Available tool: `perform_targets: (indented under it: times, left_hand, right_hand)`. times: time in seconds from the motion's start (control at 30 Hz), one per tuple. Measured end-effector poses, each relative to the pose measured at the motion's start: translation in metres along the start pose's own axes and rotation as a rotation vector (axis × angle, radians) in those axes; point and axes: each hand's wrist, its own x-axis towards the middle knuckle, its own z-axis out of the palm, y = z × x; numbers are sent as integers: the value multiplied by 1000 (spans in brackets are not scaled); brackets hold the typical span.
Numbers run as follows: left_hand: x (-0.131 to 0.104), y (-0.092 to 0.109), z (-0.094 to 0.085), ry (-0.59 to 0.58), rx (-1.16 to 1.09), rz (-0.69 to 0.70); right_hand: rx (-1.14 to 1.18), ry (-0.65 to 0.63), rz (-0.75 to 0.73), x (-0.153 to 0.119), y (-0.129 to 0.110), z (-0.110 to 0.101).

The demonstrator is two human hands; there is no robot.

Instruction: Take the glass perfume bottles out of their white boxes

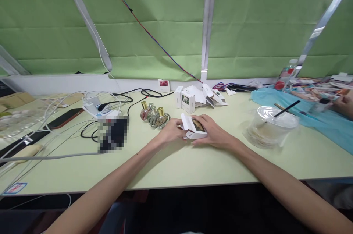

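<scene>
A small white carton with a dark picture on its face lies tilted between my hands, low over the table. Its left end is open, with a flap raised. My right hand is wrapped around the carton's right side. My left hand is closed at the open end, fingers against the flaps; whether they hold anything besides the carton is hidden. Just beyond my left hand stand several small glass bottles with gold and silver caps. Behind the carton are two upright white boxes and a pile of flattened white cartons.
To the right stands a clear plastic tub with a black straw. Farther right, a co-worker's hand is above a blue sheet. A power strip and tangled cables lie left. A picture card leans at the back.
</scene>
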Motion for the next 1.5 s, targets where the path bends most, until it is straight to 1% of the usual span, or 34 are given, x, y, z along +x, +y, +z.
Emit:
perform_targets:
  times: [0.17, 0.23, 0.33, 0.43, 0.5, 0.6, 0.67, 0.73, 0.87, 0.93, 1.03, 1.1, 1.2, 1.3, 1.4, 1.47, 1.5]
  left_hand:
    - [6, -9, 7, 48, -15, 26]
    - [7, -13, 10, 56, -10, 52]
    - [6, -17, 10, 107, 65, 121]
    - [-1, -18, 4, 164, 182, 161]
    - [-8, -17, -1, 204, 214, 123]
    - [-17, -15, -7, 237, 165, 65]
    - [-23, -14, -11, 246, 123, 51]
    - [-29, -13, -16, 266, 132, 54]
    - [-40, -14, -30, 320, 306, 90]
    - [-44, -14, -38, 347, 393, 96]
    - [-47, -8, -45, 347, 494, 111]
    - [-45, -2, -46, 338, 546, 136]
    - [-39, 10, -42, 332, 598, 190]
    - [-30, 21, -37, 305, 644, 223]
    - [-22, 31, -34, 271, 717, 231]
    - [-17, 39, -32, 239, 771, 245]
    - [-15, 42, -32, 213, 797, 255]
  right_hand:
    - [-62, -14, 0, -1, 3, -4]
    - [-88, -20, 4, 0, 6, -6]
    - [-109, -36, 16, 0, 12, -8]
    - [-109, -47, 30, 1, 16, -11]
    - [-103, -58, 46, 1, 18, -13]
    - [-100, -78, 56, 1, 21, -15]
    - [-104, -74, 51, 1, 23, -15]
    - [-111, -62, 40, 1, 27, -16]
    - [-149, -65, 14, 0, 35, -17]
    - [-182, -59, 39, -1, 38, -19]
    - [-264, -27, 114, -1, 41, -22]
    - [-321, -2, 166, -1, 43, -23]
    - [-350, 63, 219, 0, 48, -23]
    - [-339, 177, 169, 2, 48, -21]
    - [-260, 299, 43, 3, 38, -16]
    - [-196, 314, -69, 5, 25, -11]
    - [-183, 290, -121, 5, 18, -8]
